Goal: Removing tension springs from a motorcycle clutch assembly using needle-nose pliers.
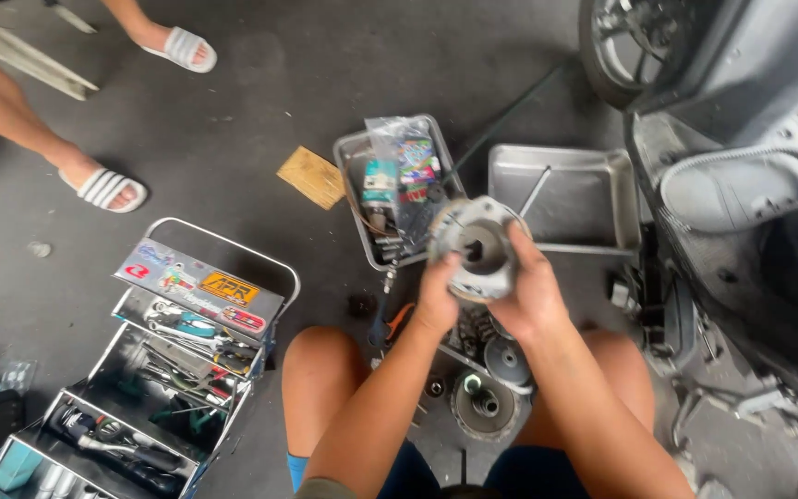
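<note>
Right now both hands close around a round metal part, grey, with a dark hole in its middle, held up over the floor between the person's knees. The left hand grips its lower left edge, fingers curled up against the rim; the right hand wraps the right side, fingers reaching over the top edge. Neither hand is open, and the part sits squarely between the two palms.

Just behind the grip, further from the person, lie two metal trays. The left tray holds plastic packets with coloured labels and some small dark pieces. The right tray is shallow, with a thin rod lying across it. Left of those trays is a flat bit of cardboard on the floor.

Directly below the grip, on the floor between the knees, sit more round metal parts, dark and greasy, and a tool with an orange handle just left of them. Well to the left of the hands stands an open folding toolbox with stickers on its lid and wrenches in its tiers. To the right of the grip is the opened side of a scooter, its wheel up beyond it. Far off to the upper left, another person's feet in white sandals stand on the floor.
</note>
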